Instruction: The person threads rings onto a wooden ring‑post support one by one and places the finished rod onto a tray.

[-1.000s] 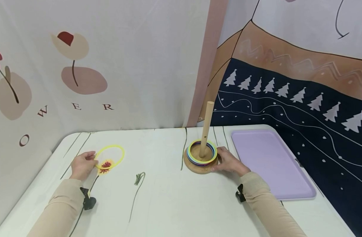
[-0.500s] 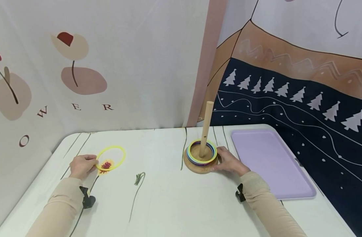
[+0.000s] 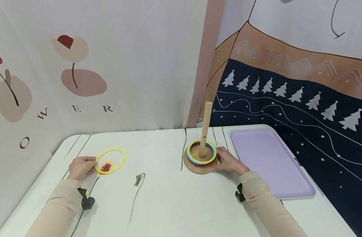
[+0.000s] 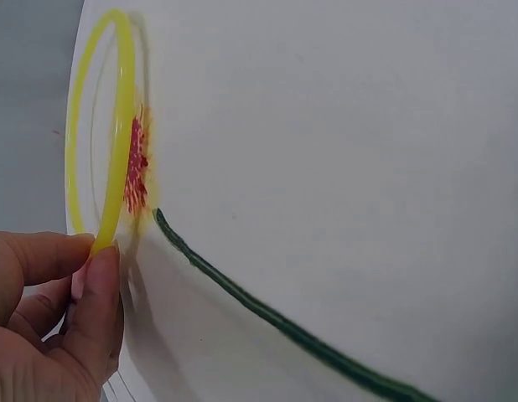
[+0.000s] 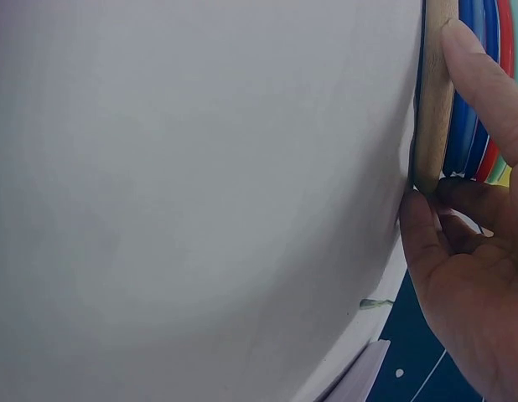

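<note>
My left hand (image 3: 80, 167) pinches the near left edge of a thin yellow ring (image 3: 112, 149) between thumb and fingers. In the left wrist view the ring (image 4: 123, 109) stands at a slant close over the white cloth, its shadow falling beside it. Across the table my right hand (image 3: 228, 161) grips the right edge of a round wooden base (image 3: 200, 170). An upright wooden peg (image 3: 206, 125) rises from that base, with several coloured rings stacked around its foot, a yellow-green one on top. Blue rings (image 5: 466, 126) and a red ring (image 5: 504, 33) show beside my thumb in the right wrist view.
A lilac tray (image 3: 259, 154) lies right of the wooden base, partly behind my right forearm. The white tablecloth (image 3: 163, 197) carries printed flowers and stems. Patterned cloth walls (image 3: 157, 65) stand along the table's back and sides.
The yellow ring and my left hand have shifted slightly toward me, the ring now lower over the printed flower. My right hand stays in place on the wooden base.
</note>
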Demonstrator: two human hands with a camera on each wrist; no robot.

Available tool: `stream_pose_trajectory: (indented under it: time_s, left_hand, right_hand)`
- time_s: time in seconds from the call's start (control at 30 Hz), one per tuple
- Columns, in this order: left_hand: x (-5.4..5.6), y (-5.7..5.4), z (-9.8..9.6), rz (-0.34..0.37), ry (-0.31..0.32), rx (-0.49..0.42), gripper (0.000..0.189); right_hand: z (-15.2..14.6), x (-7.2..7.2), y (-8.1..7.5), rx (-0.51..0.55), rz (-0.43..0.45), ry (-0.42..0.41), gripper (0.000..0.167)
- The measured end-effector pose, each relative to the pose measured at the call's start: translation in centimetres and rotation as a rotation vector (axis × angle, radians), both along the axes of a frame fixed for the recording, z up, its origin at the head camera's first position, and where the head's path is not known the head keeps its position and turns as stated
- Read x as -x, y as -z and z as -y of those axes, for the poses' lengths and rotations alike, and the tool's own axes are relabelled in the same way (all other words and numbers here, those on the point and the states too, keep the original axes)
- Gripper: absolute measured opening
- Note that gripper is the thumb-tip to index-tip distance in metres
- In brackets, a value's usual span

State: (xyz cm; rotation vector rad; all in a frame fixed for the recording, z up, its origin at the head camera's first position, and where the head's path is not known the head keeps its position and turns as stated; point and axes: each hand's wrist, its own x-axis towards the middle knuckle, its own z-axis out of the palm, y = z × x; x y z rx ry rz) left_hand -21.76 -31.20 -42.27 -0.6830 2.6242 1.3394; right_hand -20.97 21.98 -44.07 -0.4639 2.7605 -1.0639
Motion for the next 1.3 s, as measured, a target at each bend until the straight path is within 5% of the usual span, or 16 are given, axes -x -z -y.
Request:
stream_pose_trajectory:
  time_s: [0.33,0.63,0.73,0.93,1.03,1.13,1.3]
  left_hand:
    - [0.8,-0.4,-0.8,0.009,0.005,-0.029,0.043]
    - [2.3,-0.8,-2.3,-0.059,0.014,-0.187,0.043]
    - [3.4,-0.1,-2.2,-0.078,0.024,-0.266,0.045]
    - [7.9,4.5,-1.4,-0.181,0.010,-0.307,0.046]
    - [9.2,5.3,-2.0,-0.249,0.047,-0.329,0.051]
    - [8.2,2.7,-4.0,-0.254,0.097,-0.377,0.052]
    - [3.6,-5.6,-9.5,-0.241,0.232,-0.455,0.050]
  right_hand:
    - [-0.1,0.0,0.0,0.014,-0.010,-0.008,0.077]
    - [-0.1,0.1,0.3,0.013,0.000,-0.010,0.076]
    - [-0.1,0.0,0.3,0.015,0.008,-0.010,0.076]
    - [-0.1,-0.1,0.2,0.020,0.019,0.002,0.077]
    - [0.0,-0.1,0.1,0.032,0.033,0.011,0.077]
    - [0.1,-0.1,0.1,0.039,0.041,0.018,0.077]
    - [0.1,-0.2,0.0,0.035,0.031,0.019,0.077]
